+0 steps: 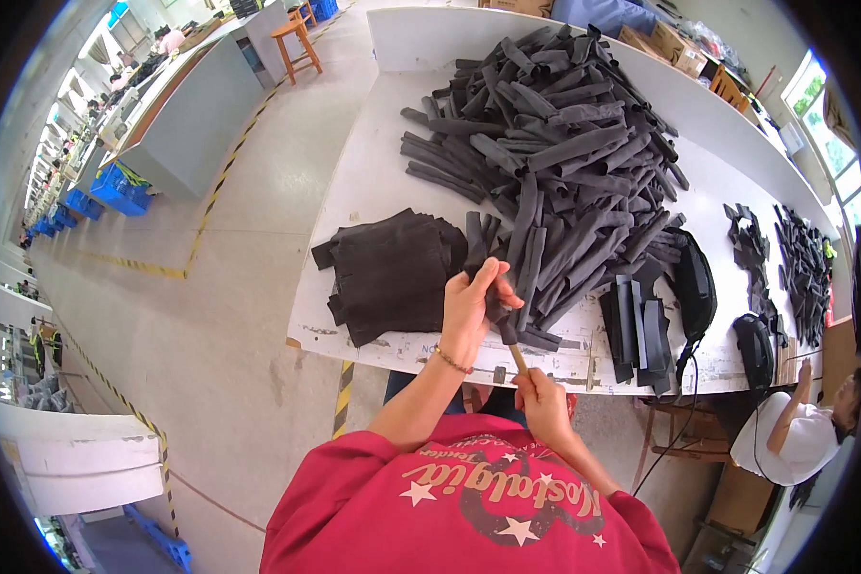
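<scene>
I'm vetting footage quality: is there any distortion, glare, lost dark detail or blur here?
All in the head view: the table's back wall bows and the picture's corners go black; the window at right is partly washed out; the flat cloth stack loses some detail to darkness; the left hand and right hand look fairly sharp.

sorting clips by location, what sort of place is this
Probably a garment or textile workshop: rolled dark grey fabric-like pieces are heaped on a wide white worktable, a flat black fabric-like stack lies beside them, and blue plastic crates stand by a grey-sided workbench.
</scene>
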Tool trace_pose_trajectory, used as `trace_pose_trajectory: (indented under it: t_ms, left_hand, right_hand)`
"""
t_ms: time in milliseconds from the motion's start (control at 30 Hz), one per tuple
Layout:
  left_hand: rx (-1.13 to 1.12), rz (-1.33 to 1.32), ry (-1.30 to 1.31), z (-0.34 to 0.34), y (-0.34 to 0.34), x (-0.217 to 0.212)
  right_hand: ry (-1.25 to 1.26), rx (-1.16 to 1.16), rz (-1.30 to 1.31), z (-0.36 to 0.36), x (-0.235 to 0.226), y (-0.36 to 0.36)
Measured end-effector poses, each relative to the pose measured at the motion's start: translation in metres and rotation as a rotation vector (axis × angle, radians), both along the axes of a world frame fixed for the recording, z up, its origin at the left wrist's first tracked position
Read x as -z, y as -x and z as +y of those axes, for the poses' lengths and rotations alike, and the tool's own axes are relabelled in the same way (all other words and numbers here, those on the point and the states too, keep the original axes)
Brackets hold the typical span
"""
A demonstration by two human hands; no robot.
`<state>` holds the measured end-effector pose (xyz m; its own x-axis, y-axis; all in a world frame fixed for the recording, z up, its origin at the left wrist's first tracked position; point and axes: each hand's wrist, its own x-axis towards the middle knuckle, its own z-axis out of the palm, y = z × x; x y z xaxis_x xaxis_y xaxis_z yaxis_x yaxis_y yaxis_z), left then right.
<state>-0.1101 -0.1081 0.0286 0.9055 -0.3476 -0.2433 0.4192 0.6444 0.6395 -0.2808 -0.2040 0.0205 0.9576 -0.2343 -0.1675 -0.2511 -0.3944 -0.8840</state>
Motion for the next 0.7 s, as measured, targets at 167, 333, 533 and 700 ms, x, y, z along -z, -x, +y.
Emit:
trace_pose_trajectory:
  t_ms: [167, 333, 533, 700]
  left_hand:
    - [-0.022, 0.052, -0.068, 0.006, -0.004, -0.01]
    - [-0.323, -0.149, -0.087, 0.065, -0.065, -0.042]
    - [-0.251, -0.046, 0.089, 0.057, -0.073, -0.038]
    - [-0.276, 0.039, 0.124, 0.058, -0.083, -0.023]
  right_hand:
    - [-0.047, -0.06, 0.043, 0.01, 0.001, -0.012]
    - [-0.161, -0.265, 0.095, 0.01, 0.036, 0.042]
    - [-0.072, -0.051, -0.024, -0.002, -0.008, 0.008]
    - [0.066, -0.028, -0.05, -0.017, -0.012, 0.015]
